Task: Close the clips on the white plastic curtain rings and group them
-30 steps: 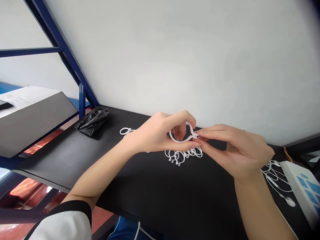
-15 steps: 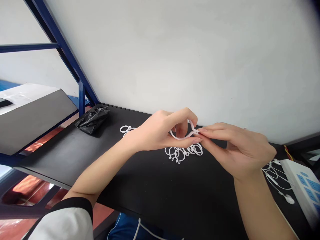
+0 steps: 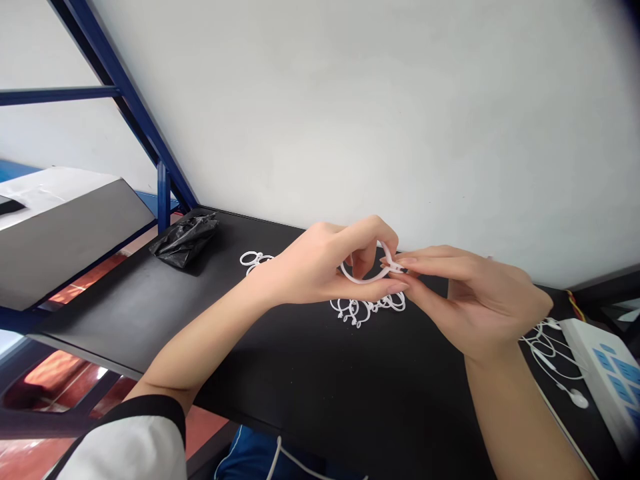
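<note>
A white plastic curtain ring [image 3: 371,279] is held up above the black table [image 3: 320,373]. My left hand [image 3: 315,267] curls around it from the left, thumb below and fingers above and inside the loop. From the right, my right hand [image 3: 485,300] pinches the ring's joined end between thumb and fingertips. Just beneath the hands lies a pile of similar white rings [image 3: 399,303], partly covered by my left hand. A few more rings [image 3: 249,259] rest behind my left wrist, partly hidden.
A crumpled black plastic bag [image 3: 185,240] lies at the table's far left. White earphones [image 3: 579,399] and a white box with blue markings [image 3: 607,373] are at the right. A pale wall [image 3: 350,120] rises behind the table; a blue metal frame [image 3: 130,113] stands at the left.
The ring and my fingertips have shifted slightly to the right. My right fingertips have moved a little on the ring's joined end. Both hands keep their hold.
</note>
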A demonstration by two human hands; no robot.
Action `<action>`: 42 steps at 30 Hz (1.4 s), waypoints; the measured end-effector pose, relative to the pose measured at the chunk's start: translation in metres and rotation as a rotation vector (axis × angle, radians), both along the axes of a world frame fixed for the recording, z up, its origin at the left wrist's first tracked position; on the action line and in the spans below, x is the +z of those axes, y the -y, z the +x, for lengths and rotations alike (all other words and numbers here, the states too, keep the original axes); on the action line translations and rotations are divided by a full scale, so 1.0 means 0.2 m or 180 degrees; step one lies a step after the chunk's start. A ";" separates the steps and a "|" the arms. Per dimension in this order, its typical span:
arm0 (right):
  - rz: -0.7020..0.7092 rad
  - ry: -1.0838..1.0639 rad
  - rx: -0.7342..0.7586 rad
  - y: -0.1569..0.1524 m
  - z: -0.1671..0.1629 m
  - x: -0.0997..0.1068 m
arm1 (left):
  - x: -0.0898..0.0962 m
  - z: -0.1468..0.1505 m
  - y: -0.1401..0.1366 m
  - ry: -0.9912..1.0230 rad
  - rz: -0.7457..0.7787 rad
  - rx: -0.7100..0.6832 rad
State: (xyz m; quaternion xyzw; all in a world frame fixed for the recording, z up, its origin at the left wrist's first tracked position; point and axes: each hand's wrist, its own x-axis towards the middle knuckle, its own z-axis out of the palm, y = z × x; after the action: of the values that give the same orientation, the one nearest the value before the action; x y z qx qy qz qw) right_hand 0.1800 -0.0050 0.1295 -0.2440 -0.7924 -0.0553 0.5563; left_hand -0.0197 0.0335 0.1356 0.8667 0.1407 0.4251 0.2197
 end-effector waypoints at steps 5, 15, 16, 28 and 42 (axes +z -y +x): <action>0.0005 -0.0072 -0.0002 0.01 -0.01 0.00 | 0.00 0.00 -0.01 -0.0004 0.0036 0.0041; 0.0048 0.0079 0.0107 0.01 0.01 0.02 | -0.01 0.00 -0.01 0.0063 0.0282 0.0202; 0.0068 0.0084 0.0118 0.01 0.01 0.02 | -0.01 0.00 -0.01 0.0094 0.0320 0.0211; 0.0147 -0.0146 0.0096 0.01 -0.01 0.00 | -0.02 0.01 -0.01 0.0275 0.0666 0.0406; -0.0054 -0.0157 0.0215 0.02 0.00 -0.01 | -0.02 0.00 -0.01 0.0236 0.0925 0.0482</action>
State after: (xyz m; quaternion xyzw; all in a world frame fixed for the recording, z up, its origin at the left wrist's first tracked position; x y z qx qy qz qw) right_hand 0.1806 -0.0080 0.1267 -0.2231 -0.7867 -0.0238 0.5751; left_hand -0.0187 0.0364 0.1314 0.8600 0.1344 0.4880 0.0644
